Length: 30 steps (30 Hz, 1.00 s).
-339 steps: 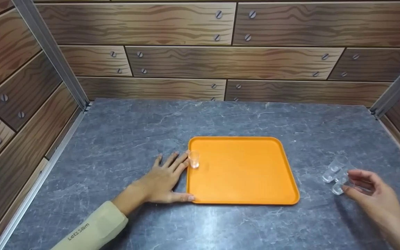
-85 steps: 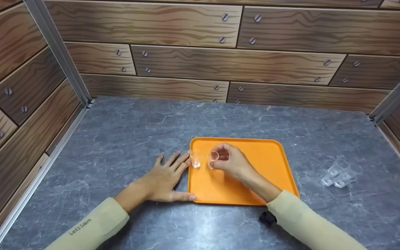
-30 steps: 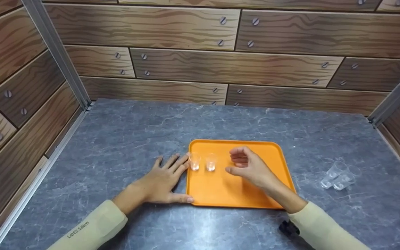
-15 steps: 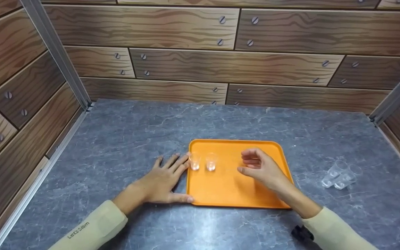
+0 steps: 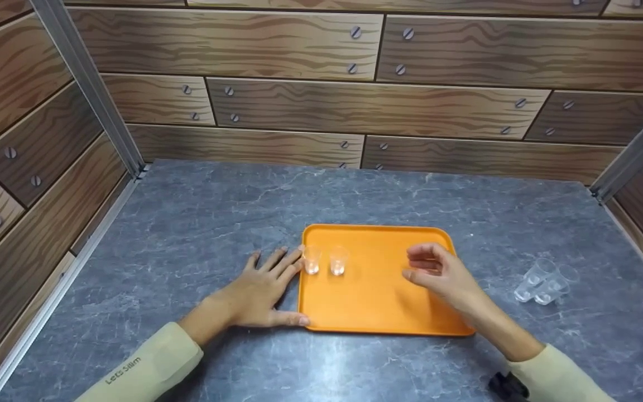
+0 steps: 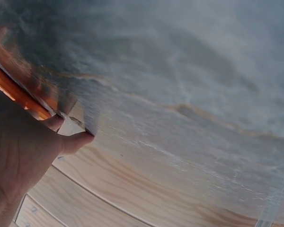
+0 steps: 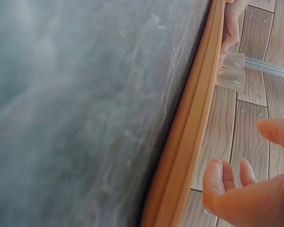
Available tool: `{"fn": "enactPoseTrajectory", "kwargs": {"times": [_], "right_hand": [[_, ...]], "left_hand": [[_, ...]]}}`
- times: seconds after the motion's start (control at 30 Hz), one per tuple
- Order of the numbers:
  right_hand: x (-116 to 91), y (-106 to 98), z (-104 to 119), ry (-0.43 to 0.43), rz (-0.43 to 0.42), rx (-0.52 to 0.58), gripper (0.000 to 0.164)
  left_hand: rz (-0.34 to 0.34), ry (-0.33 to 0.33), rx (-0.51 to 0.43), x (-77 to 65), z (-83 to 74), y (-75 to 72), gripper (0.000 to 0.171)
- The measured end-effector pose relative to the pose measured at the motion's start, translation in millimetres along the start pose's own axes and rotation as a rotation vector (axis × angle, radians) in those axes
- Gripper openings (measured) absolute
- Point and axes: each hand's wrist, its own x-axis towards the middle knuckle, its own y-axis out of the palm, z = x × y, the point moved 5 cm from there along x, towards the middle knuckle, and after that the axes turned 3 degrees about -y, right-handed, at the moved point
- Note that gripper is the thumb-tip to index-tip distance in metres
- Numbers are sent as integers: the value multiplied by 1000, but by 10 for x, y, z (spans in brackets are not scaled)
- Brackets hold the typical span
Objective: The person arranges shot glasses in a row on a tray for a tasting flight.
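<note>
An orange tray (image 5: 377,312) lies on the table. My left hand (image 5: 260,290) is spread flat beside it, with fingertips and thumb touching its left edge. Two clear shot glasses stand upright on the tray: one shot glass (image 5: 311,262) by the left rim, the other shot glass (image 5: 338,262) just right of it. Over the tray's right part hovers my right hand (image 5: 444,276), fingers relaxed, thumb apart, holding nothing. The right wrist view shows the same hand (image 7: 251,189) above the tray's edge (image 7: 184,142), both glasses farther off.
Several more clear shot glasses (image 5: 545,283) lie tilted together on the grey marbled table (image 5: 243,195) to the right of the tray. Wood-patterned walls (image 5: 299,103) rise at the back and sides, with metal posts in the corners.
My right hand set a second shot glass beside the first and let go. Since then it has drifted right across the tray. The left hand has stayed at the tray's edge.
</note>
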Motion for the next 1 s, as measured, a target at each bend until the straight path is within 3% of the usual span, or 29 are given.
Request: {"fn": "enactPoseTrajectory", "kwargs": {"times": [0.5,1.0], "right_hand": [[-117,-185,-21,7,-10,-38,50],[-245,-515,-93,-19,-115,13,42]], "left_hand": [[14,-3,11,5,18,-3,112],[-13,13,10,26,3,-9,112]]}}
